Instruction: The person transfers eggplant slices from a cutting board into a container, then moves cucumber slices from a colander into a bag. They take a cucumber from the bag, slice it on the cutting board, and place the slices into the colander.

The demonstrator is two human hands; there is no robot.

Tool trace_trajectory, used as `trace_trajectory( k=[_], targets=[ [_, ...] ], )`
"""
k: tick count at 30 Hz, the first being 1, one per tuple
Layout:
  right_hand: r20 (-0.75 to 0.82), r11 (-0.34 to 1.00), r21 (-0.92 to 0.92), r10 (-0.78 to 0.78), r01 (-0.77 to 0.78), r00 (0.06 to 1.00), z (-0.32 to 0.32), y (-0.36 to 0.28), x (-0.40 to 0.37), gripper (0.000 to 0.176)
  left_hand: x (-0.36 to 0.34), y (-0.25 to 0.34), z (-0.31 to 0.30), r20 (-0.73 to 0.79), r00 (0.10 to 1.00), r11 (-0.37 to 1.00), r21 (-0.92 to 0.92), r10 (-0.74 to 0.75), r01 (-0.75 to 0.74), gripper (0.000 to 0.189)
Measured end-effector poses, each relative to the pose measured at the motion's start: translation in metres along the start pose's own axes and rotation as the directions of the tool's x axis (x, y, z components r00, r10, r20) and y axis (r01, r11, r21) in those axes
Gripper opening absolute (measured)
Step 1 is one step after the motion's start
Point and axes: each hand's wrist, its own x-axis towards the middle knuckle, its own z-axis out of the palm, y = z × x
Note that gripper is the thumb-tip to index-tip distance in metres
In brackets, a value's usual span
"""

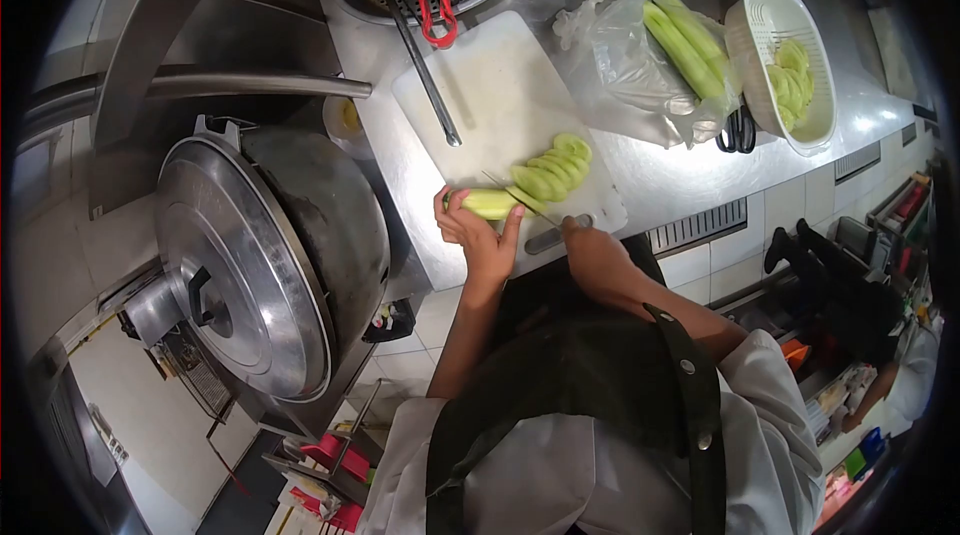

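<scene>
On the white cutting board (500, 100), my left hand (478, 235) presses a peeled pale-green cucumber (487, 203) down, fingers curled over its end. My right hand (592, 247) grips the handle of a knife (535, 213), whose thin blade angles across the cucumber's cut end. A row of cut slices (552, 167) leans together just to the right of the blade.
A clear plastic bag holds peeled cucumbers (685, 43) behind the board, beside a white colander (785, 60) with slices. Black scissors (738, 132) lie between them. A ladle (425, 75) and red-handled tool (436, 15) rest at the board's back. A large steel pot with lid (250, 265) stands left.
</scene>
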Motion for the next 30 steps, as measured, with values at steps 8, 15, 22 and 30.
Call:
trace_trajectory(
  k=[8,15,22,30],
  targets=[
    [-0.185,0.984,0.091,-0.134,0.152,0.974,-0.017,0.009,-0.020,0.019,-0.004,-0.007,0.004,-0.021,1.000,1.000,-0.014,0.006,-0.006,0.068],
    [-0.056,0.993,0.004,-0.119,0.119,0.991,-0.014,0.005,-0.033,0.018,-0.002,-0.003,0.004,-0.018,1.000,1.000,-0.003,-0.018,0.018,0.066],
    [-0.044,0.992,-0.015,-0.126,0.126,0.991,0.011,0.006,-0.006,0.018,-0.004,-0.005,0.003,0.001,1.000,1.000,0.001,-0.010,0.010,0.066],
    [-0.149,0.948,0.246,-0.171,0.204,0.974,0.001,0.021,0.006,0.020,-0.003,0.002,0.007,-0.019,1.000,1.000,0.026,-0.013,0.014,0.065]
  ],
)
